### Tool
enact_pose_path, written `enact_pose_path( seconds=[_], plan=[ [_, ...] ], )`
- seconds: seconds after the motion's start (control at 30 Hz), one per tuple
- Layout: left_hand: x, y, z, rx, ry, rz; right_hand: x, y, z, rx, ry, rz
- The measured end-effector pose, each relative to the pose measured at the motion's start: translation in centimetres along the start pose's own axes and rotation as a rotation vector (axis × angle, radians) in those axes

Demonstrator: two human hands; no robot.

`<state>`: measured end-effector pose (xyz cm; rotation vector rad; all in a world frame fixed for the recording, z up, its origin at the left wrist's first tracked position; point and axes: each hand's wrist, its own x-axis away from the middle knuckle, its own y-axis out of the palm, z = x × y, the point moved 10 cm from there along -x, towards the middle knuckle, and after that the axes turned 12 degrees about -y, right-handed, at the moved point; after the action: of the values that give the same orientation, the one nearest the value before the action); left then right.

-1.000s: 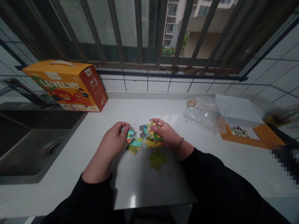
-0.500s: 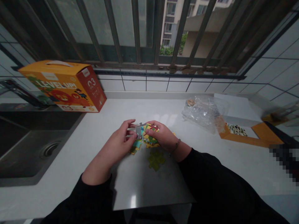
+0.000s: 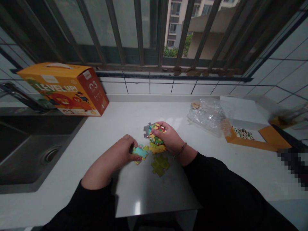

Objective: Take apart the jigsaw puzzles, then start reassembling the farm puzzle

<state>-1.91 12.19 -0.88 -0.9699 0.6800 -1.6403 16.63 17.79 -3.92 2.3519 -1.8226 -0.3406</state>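
Note:
My left hand point(image 3: 126, 149) pinches a light-blue puzzle piece point(image 3: 141, 152) with yellow-green edges, low over the counter. Yellow shows just beneath that piece. In my right hand point(image 3: 169, 138) is a small stack of puzzle pieces point(image 3: 157, 133), printed in red, yellow and green, the thumb on top. A grey and blue piece point(image 3: 146, 130) juts out from the left side of the stack. Under the right hand lies a yellow puzzle piece point(image 3: 157, 148), partly hidden. Closer to me, a flat olive-green puzzle piece point(image 3: 160, 165) rests on the counter.
An orange carton point(image 3: 64, 93) stands at the back left, beside a dark sink point(image 3: 26, 157). To the right lie a crumpled clear plastic bag point(image 3: 209, 114) and an open orange box point(image 3: 243, 144) with small patterned pieces inside. A barred window point(image 3: 144, 35) is behind the white counter point(image 3: 79, 154).
My left hand has moved down and toward me, away from the stack, and now pinches the light-blue piece. The right hand keeps its stack and has shifted only slightly.

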Motion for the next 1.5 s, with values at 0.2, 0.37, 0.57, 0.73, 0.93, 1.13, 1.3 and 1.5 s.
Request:
enact_pose_path(
  seconds=[0.2,0.37,0.57,0.73,0.93,1.13,1.3,1.5],
  plan=[
    [0.6,0.6,0.3,0.061,-0.041,-0.057,0.1,0.1,-0.1,-0.015,-0.006,0.000],
    [0.6,1.0,0.7,0.098,-0.021,-0.057,0.0,0.1,0.1,-0.012,-0.003,-0.011],
    [0.9,0.9,1.4,0.027,0.037,-0.072,0.0,0.0,0.1,-0.020,-0.002,-0.004],
    [1.5,0.7,1.9,0.035,0.083,-0.099,0.0,0.1,0.1,-0.035,0.005,-0.006],
    [1.8,1.2,1.8,0.027,0.010,-0.138,0.1,0.0,0.0,-0.027,0.011,0.008],
    [2.0,1.1,1.7,0.052,-0.005,-0.112,0.1,0.0,-0.1,-0.026,0.006,0.005],
    [1.6,0.9,1.8,0.110,-0.019,-0.156,0.2,0.3,-0.2,-0.095,0.014,0.003],
    [0.6,-3.5,0.3,0.180,-0.166,0.151,0.4,1.0,-1.5,-0.066,-0.048,-0.090]
  ],
)
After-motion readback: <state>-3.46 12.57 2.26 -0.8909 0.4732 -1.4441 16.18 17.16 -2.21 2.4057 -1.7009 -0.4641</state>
